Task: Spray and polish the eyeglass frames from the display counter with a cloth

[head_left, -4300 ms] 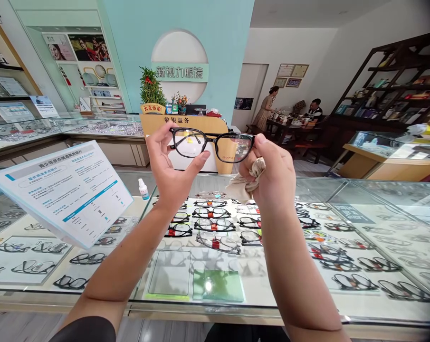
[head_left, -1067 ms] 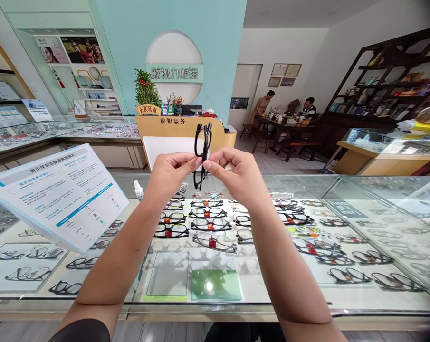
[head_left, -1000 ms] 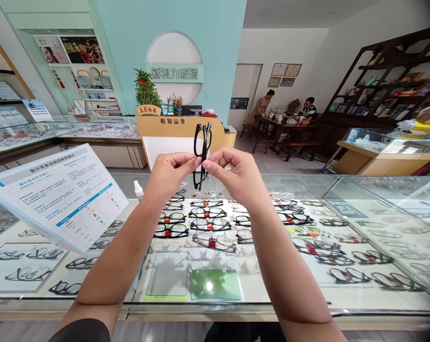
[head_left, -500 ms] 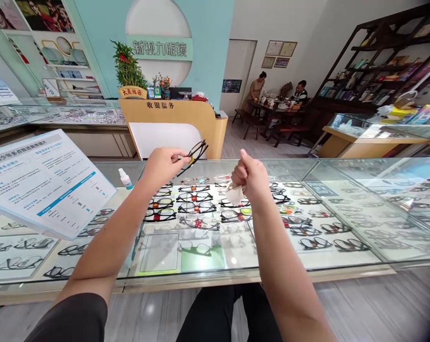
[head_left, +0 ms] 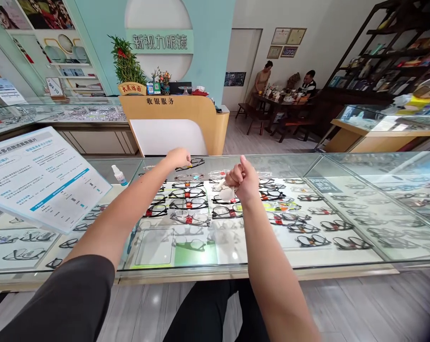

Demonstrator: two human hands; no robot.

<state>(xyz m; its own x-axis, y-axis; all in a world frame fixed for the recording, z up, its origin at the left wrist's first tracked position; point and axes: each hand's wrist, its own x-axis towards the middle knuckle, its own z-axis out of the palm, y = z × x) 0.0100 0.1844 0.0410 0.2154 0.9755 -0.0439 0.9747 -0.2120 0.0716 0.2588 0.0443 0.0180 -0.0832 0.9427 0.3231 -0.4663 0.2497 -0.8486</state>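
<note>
My left hand (head_left: 179, 157) is at the far side of the glass counter, its fingers closed on a dark pair of glasses (head_left: 194, 165) low over the glass top. My right hand (head_left: 242, 179) is raised over the counter, fingers curled round a pale cloth (head_left: 226, 194) that hangs below them. Rows of glasses (head_left: 188, 204) with red and orange tags lie beneath and between my hands. Whether the held pair touches the glass is hard to tell.
A printed sheet (head_left: 51, 180) stands tilted at the left, beside a small spray bottle (head_left: 119, 175). Beyond the glass counter (head_left: 272, 268) is a wooden cashier desk (head_left: 215, 118). Two people (head_left: 262, 80) are at a far table. More display cases (head_left: 375, 137) are at the right.
My left hand has moved forward and down with the glasses, which now lie flatter and lower near the counter's far edge. My right hand still holds the cloth, slightly lower. The view has shifted slightly.
</note>
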